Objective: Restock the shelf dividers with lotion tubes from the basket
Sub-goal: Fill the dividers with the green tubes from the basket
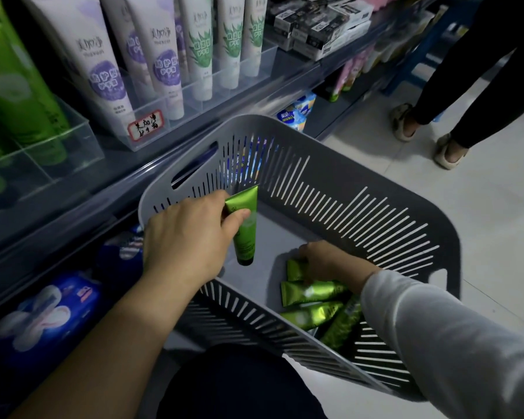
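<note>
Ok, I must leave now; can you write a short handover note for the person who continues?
Left hand holds one green tube, cap down, above the grey basket.
Right hand rests on the loose tubes lying in the basket; grip unclear.
Done: one tube picked.
Left: put it in the clear divider on the shelf, then the remaining tubes.

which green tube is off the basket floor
The tube pinched in the left hand, hanging cap down over the basket; the other green tubes lie piled on its floor by the right hand.
</note>
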Demonstrator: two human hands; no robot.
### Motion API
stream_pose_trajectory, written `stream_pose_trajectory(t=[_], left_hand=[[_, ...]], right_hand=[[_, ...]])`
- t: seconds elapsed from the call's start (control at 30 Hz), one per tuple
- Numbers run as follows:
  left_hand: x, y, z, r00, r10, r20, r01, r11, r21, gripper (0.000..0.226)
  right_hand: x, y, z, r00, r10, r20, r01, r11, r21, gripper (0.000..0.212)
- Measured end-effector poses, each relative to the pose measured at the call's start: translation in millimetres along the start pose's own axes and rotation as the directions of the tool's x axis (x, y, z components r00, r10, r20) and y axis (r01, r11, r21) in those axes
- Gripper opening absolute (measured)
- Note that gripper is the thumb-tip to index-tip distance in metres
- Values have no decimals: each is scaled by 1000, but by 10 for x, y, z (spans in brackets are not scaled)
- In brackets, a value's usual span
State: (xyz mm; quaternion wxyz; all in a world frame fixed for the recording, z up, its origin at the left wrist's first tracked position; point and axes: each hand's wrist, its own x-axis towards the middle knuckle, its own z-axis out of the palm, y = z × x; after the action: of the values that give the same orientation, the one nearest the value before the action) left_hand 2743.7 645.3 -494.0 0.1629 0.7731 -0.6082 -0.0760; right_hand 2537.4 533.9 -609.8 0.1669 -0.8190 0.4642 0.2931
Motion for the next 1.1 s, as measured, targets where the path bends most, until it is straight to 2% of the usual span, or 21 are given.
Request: stream_pose_trajectory(t=[0.27, 0.37, 0.43, 0.5, 0.57, 0.63, 0.7, 0.77, 0.83, 0.97, 1.03, 1.1], left_hand=[[10, -10, 22, 999, 12, -38, -11, 1000, 23, 32], [-13, -50, 17, 997, 52, -65, -51, 999, 20, 33], [-39, -85, 13, 991, 91, -101, -93, 996, -17, 34], [-66, -76, -5, 978, 107, -178, -140, 972, -188, 34], [-84, -58, -78, 955, 21, -296, -169, 857, -487, 30], [-98, -62, -264, 894, -190, -405, -174, 686, -706, 27], [-145, -116, -534, 800, -370, -472, -201, 576, -792, 22], [-250, -211, -831, 721, -445, -531, -273, 522, -808, 14], [-423, -364, -1106, 671, -451, -589, -309, 552, -774, 14], [-938, -798, -1468, 606, -420, -676, -255, 702, -665, 23], [-1284, -1022, -1556, 594, -406, -694, -186, 771, -609, 27], [-1667, -1237, -1593, 604, -375, -703, -96, 841, -532, 27]], right_hand=[[19, -51, 100, 998, -39, -47, 38, 999, -16, 35], [-65, -116, -105, 986, -58, -159, 77, 990, 117, 8], [-139, -160, -311, 969, -56, -240, 114, 966, 231, 12], [-285, -215, -535, 935, -33, -354, 164, 923, 348, 15], [-481, -268, -758, 882, 30, -471, 223, 854, 470, 16], [-704, -320, -984, 823, 109, -558, 287, 768, 573, 17], [-922, -404, -1209, 788, 153, -597, 387, 630, 673, 16], [-1144, -552, -1410, 775, 199, -600, 493, 406, 770, 18], [-1348, -738, -1560, 761, 226, -608, 566, 226, 793, 23], [-1723, -1222, -1691, 757, 176, -629, 636, 27, 772, 9], [-1863, -1498, -1680, 772, 106, -626, 631, -11, 776, 4], [-1983, -1787, -1630, 783, 32, -621, 621, -4, 784, 6]])
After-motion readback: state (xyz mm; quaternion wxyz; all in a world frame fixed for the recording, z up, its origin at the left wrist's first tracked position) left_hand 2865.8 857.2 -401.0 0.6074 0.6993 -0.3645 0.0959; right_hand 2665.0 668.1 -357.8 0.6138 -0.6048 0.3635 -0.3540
